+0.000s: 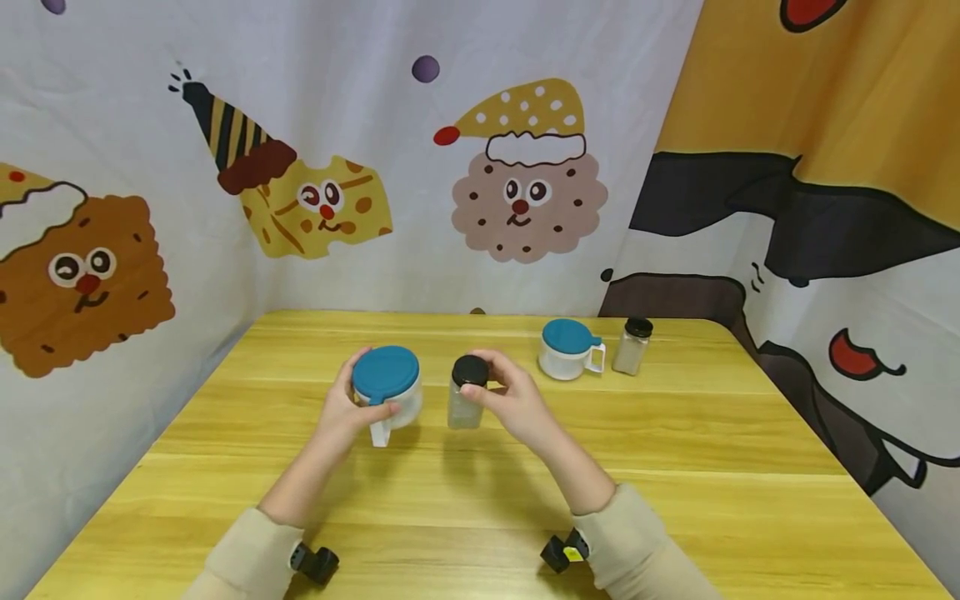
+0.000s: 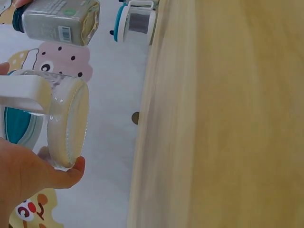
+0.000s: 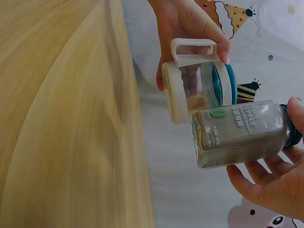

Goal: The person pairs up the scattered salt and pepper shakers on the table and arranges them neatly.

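Note:
My left hand (image 1: 347, 410) grips a clear jar with a blue lid (image 1: 386, 372) and a white handle, held above the table; the handle points toward me. In the left wrist view the jar's pale base (image 2: 71, 123) shows, with fingers round its side. My right hand (image 1: 517, 402) holds a square glass pepper bottle (image 1: 465, 415) with a black cap, thumb and fingers near the cap. In the right wrist view the bottle (image 3: 242, 133) has a green mark and lettering, and grey powder inside. Jar and bottle are side by side, with a gap in the head view.
Toward the back right of the wooden table (image 1: 450, 517) stand a second blue-lidded jar (image 1: 564, 360), its handle to the right, and a second black-capped bottle (image 1: 630, 354). A curtain with cartoon figures (image 1: 528, 200) hangs behind the table's back edge.

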Motion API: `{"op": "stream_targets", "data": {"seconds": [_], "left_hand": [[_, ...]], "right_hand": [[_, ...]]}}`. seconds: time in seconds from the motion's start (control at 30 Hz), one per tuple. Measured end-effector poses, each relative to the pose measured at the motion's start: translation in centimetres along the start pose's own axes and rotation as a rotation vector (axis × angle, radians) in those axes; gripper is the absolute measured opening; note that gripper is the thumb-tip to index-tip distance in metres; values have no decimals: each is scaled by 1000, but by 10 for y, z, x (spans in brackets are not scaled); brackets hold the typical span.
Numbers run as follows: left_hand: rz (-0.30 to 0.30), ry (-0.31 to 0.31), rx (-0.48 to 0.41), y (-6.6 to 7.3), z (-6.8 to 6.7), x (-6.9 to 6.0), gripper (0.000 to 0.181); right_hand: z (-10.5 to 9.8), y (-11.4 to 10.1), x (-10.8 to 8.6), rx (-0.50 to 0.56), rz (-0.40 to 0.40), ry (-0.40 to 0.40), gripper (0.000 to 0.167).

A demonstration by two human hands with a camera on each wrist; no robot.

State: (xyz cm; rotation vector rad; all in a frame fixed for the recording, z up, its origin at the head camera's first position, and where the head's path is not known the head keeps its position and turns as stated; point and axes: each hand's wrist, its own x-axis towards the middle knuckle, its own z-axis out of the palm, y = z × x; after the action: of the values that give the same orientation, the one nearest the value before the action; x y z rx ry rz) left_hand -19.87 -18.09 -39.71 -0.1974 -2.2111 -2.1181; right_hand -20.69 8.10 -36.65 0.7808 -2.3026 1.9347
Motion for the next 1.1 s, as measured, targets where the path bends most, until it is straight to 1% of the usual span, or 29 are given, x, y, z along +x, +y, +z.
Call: {"op": "stream_targets", "data": {"seconds": [0.13, 0.23, 0.37, 0.5, 0.73, 0.8, 0.9, 1.03, 1.1], "left_hand": [[9, 2, -7, -2, -4, -1, 95], [10, 2, 4, -3, -5, -2, 96], [9, -3, 6, -4, -6, -3, 97], [13, -8, -1, -2, -6, -5, 96], [19, -6, -62, 3, -8, -14, 94], [18, 3, -61, 4, -10, -17, 94], [14, 17, -51, 3, -15, -20, 94], [13, 21, -26, 1, -21, -22, 95], [15, 20, -13, 1, -23, -23, 95]], "right_hand": [[3, 2, 1, 5, -2, -3, 40], [6, 2, 2, 1, 14, -5, 40], [10, 3, 4, -3, 38, -11, 41], [13, 4, 6, -2, 40, -26, 41], [16, 7, 6, -24, 48, -22, 41], [17, 8, 5, -19, 44, -21, 41], [19, -4, 2, -19, 58, -28, 41], [24, -22, -3, -27, 87, -33, 40], [26, -22, -4, -31, 90, -31, 40]]}}
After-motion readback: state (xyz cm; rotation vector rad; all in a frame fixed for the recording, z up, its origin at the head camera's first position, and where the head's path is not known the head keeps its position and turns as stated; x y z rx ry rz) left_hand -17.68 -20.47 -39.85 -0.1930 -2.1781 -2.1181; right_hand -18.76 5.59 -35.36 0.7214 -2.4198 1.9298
